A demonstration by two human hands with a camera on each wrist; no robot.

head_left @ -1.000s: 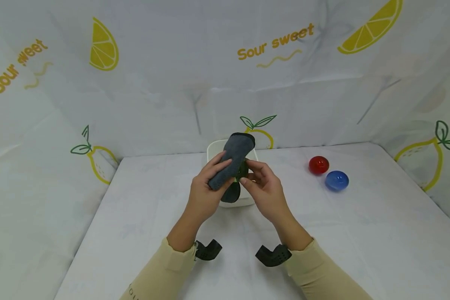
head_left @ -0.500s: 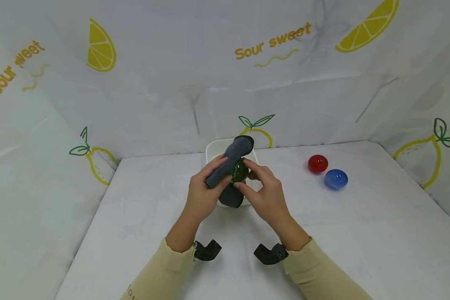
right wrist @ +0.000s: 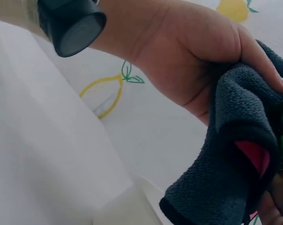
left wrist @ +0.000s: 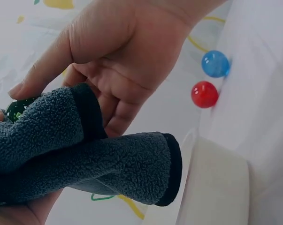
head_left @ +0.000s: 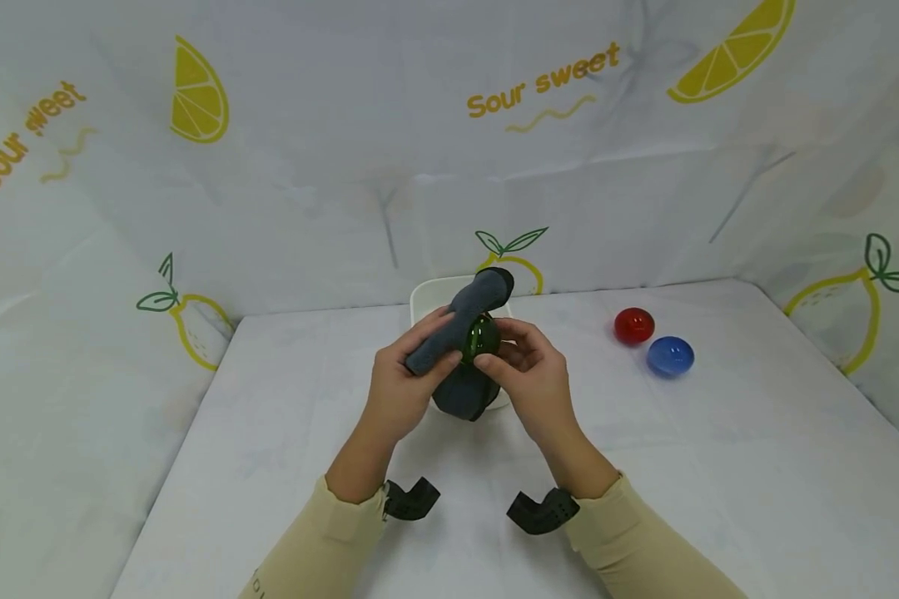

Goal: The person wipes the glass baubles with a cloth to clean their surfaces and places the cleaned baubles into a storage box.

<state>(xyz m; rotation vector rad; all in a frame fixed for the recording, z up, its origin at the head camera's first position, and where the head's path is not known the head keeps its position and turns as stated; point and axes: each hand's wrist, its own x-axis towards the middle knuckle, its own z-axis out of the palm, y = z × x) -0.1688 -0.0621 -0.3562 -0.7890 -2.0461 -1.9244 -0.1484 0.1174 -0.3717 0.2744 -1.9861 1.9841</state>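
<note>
A dark grey-blue towel [head_left: 460, 393] with black edging is bunched in my left hand [head_left: 404, 387], which grips it from the left with the thumb on top. Nestled against the folds is a shiny green ball [head_left: 483, 337]. My right hand [head_left: 528, 374] pinches this ball from the right, thumb in front and fingers behind. Both hands are raised over a white basin [head_left: 438, 293], which they partly hide. In the left wrist view the towel [left wrist: 127, 164] covers most of the ball, and the right hand's thumb touches its top.
To the right on the white-covered table lie a red ball [head_left: 634, 326] and a blue ball [head_left: 670, 357], side by side. Behind the table hangs a white cloth backdrop [head_left: 307, 166] printed with lemons. Each wrist carries a black camera mount [head_left: 412, 499].
The towel has shifted in the left hand, and its lower part now hangs out wider. More of the green ball shows between the hands. The red and blue balls have stayed in place.
</note>
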